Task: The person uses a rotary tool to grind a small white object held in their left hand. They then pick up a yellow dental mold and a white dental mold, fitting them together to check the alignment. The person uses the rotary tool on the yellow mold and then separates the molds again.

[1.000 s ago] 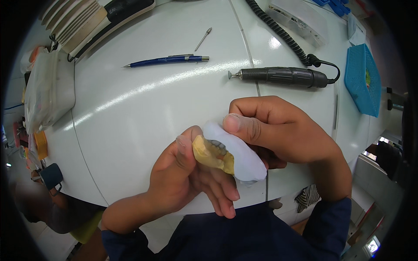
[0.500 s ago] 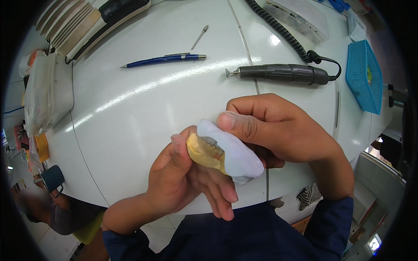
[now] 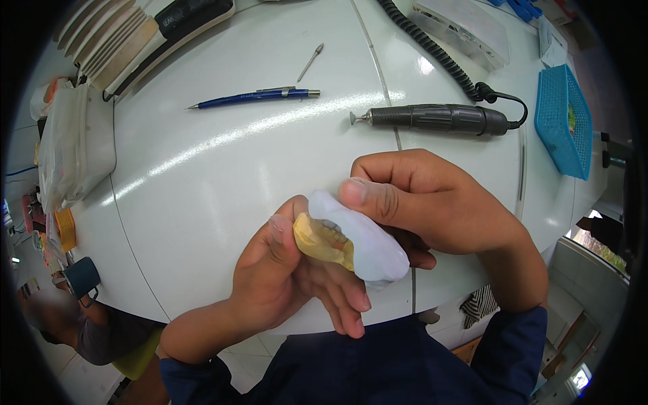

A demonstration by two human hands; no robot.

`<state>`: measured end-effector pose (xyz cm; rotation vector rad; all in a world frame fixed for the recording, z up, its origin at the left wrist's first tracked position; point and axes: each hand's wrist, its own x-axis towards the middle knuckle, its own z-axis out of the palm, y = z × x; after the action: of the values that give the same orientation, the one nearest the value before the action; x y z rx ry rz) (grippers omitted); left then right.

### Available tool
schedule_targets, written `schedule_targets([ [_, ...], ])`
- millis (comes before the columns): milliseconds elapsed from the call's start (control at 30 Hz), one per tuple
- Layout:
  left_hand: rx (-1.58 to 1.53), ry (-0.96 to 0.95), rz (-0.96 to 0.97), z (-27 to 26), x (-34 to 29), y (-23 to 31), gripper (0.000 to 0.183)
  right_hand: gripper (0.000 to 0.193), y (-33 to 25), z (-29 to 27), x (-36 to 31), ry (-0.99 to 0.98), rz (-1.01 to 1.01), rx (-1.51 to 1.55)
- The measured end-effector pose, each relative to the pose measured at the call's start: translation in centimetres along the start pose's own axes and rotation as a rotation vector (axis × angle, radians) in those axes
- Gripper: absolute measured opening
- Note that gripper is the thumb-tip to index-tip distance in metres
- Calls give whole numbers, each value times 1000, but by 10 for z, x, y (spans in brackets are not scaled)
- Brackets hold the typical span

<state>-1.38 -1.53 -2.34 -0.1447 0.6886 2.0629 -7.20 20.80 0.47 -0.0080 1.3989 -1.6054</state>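
Steadily, both hands grip one piece together above the near edge of the white table (image 3: 196,223). The left hand (image 3: 270,280) holds a yellow dental cast (image 3: 314,241) with its thumb against the outer end and its other fingers spread beneath. The right hand (image 3: 435,206) grasps a pale, smooth molded mass (image 3: 368,236), its thumb pressed on the upper part and its fingers curled behind, their tips partly hidden. This mass lies against the cast, with greyish teeth (image 3: 332,228) showing where the two meet. Beyond the hands, a dark handpiece (image 3: 439,119) lies on the table, a blue mechanical pencil (image 3: 253,99) to its left and a slim metal bur (image 3: 310,62) just past the pencil.
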Motion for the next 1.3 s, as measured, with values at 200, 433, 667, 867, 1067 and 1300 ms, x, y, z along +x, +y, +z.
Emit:
schedule_targets([
  [200,77,-3,36,1,3,2,49,34,-3,1,-1,11,-22,4],
  [433,147,41,58,4,3,3,54,30,2,2,-1,33,-66,32],
  [667,230,130,19,6,0,0,75,32,0,4,-2,72,-33,20],
  [867,234,154,-10,10,1,5,78,36,-3,4,0,74,-30,7],
  [1067,43,22,-9,3,4,5,56,40,-1,2,4,61,-12,-22],
  [1300,-3,1,10,-1,3,1,54,40,-1,2,5,70,0,-29],
])
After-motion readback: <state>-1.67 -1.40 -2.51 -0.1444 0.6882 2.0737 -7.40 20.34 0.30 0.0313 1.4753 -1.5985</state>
